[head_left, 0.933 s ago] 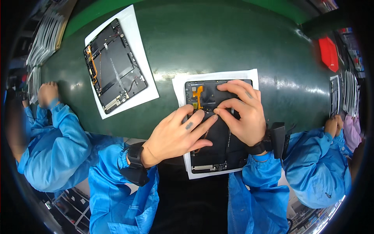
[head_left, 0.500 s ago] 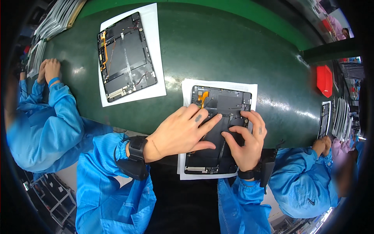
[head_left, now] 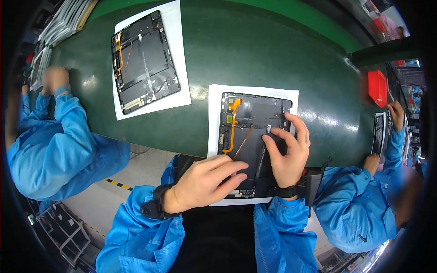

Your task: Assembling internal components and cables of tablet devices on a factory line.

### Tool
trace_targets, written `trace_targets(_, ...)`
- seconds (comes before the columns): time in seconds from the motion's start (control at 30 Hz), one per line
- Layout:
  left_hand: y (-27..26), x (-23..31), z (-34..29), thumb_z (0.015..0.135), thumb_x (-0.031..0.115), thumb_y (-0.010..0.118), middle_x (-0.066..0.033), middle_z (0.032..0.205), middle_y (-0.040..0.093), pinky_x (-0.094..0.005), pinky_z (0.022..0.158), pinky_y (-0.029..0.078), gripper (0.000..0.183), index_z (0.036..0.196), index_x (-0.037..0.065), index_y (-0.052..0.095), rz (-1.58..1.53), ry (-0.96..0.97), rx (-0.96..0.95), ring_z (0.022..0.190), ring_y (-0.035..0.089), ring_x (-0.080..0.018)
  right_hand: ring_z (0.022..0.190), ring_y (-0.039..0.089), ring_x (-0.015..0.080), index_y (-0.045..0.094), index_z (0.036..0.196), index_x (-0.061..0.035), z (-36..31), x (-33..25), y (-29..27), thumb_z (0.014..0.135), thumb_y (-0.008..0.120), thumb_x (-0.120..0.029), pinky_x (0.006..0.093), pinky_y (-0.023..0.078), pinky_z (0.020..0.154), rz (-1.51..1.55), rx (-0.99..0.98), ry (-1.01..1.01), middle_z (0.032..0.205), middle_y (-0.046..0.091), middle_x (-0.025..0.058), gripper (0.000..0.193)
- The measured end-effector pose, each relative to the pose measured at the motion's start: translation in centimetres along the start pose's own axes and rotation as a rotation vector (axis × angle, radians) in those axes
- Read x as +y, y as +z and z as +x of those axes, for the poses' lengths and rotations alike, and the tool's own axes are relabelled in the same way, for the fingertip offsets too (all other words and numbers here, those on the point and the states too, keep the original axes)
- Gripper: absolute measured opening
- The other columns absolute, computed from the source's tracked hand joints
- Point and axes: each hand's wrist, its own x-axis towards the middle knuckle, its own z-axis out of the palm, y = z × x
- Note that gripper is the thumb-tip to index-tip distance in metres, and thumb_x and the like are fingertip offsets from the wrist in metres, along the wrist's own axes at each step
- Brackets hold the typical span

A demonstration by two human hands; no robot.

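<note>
An opened tablet housing (head_left: 255, 159), black inside, lies on white paper (head_left: 215, 107) in front of me. An orange flex cable (head_left: 233, 127) runs down its left side. A narrow dark ribbon cable (head_left: 261, 166) crosses its middle. Over the lower left part is my left hand (head_left: 205, 184), fingers loosely bent and apart, holding nothing visible. My right hand (head_left: 291, 154) rests at the right side, its fingers spread. Its thumb and a fingertip sit close by the ribbon cable's upper end, a small gap between them; another fingertip reaches the right edge.
A second opened tablet housing (head_left: 145, 61) lies on white paper at the far left of the green table (head_left: 246, 50). A red bin (head_left: 377, 88) stands at the right. People in blue sleeves (head_left: 63, 141) sit on both sides. Stacked panels (head_left: 66, 20) stand at the back left.
My left hand has drawn back toward me, uncovering the orange cable. My right thumb and fingers have shifted up toward the ribbon cable's upper end. A co-worker at right has raised a hand.
</note>
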Motion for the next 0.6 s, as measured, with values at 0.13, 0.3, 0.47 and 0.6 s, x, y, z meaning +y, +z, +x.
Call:
trace_targets(0.13, 0.1, 0.4, -0.4, 0.094, 0.009, 0.076, -0.0092, 0.082, 0.069, -0.0303, 0.056, 0.051, 0.023, 0.115, 0.0, 0.075, -0.079, -0.111, -0.021, 0.064, 0.064, -0.0157, 0.137, 0.052, 0.0323, 0.077, 0.09, -0.0067, -0.2, -0.1, 0.0, 0.075, 0.087, -0.009, 0.0463, 0.036, 0.111, 0.069, -0.033, 0.086, 0.143, 0.06, 0.0059, 0.017)
trace_targets(0.3, -0.1, 0.4, -0.8, 0.099, 0.008, 0.071, -0.0098, 0.09, 0.074, -0.0279, 0.052, 0.049, 0.022, 0.118, -0.003, 0.074, -0.239, -0.236, -0.053, 0.066, 0.065, -0.0103, 0.134, 0.053, 0.0417, 0.076, 0.084, -0.0105, -1.2, -1.5, -0.9, 0.07, 0.083, -0.003, 0.0512, 0.041, 0.11, 0.046, 0.065, -0.159, 0.139, 0.06, 0.0119, 0.018)
trace_targets(0.47, -1.1, 0.9, -0.5, 0.102, 0.005, 0.068, -0.0084, 0.086, 0.074, -0.0218, 0.048, 0.048, 0.021, 0.119, -0.007, 0.07, -0.985, -0.709, -0.144, 0.061, 0.064, -0.0091, 0.121, 0.059, 0.0309, 0.08, 0.095, -0.0176, -3.0, -2.7, -3.2, 0.065, 0.084, -0.016, 0.0411, 0.049, 0.085, 0.055, 0.022, -0.653, 0.121, 0.067, 0.003, 0.03)
trace_targets(0.6, -1.5, 0.9, -0.6, 0.098, -0.004, 0.069, -0.0119, 0.083, 0.074, -0.0242, 0.051, 0.051, 0.02, 0.118, -0.009, 0.07, -0.877, -0.618, -0.2, 0.059, 0.067, -0.0116, 0.105, 0.068, 0.0265, 0.079, 0.098, -0.0142, -1.9, -2.8, -3.7, 0.067, 0.081, -0.016, 0.0371, 0.05, 0.074, 0.131, -0.118, -0.704, 0.113, 0.073, 0.0034, 0.031)
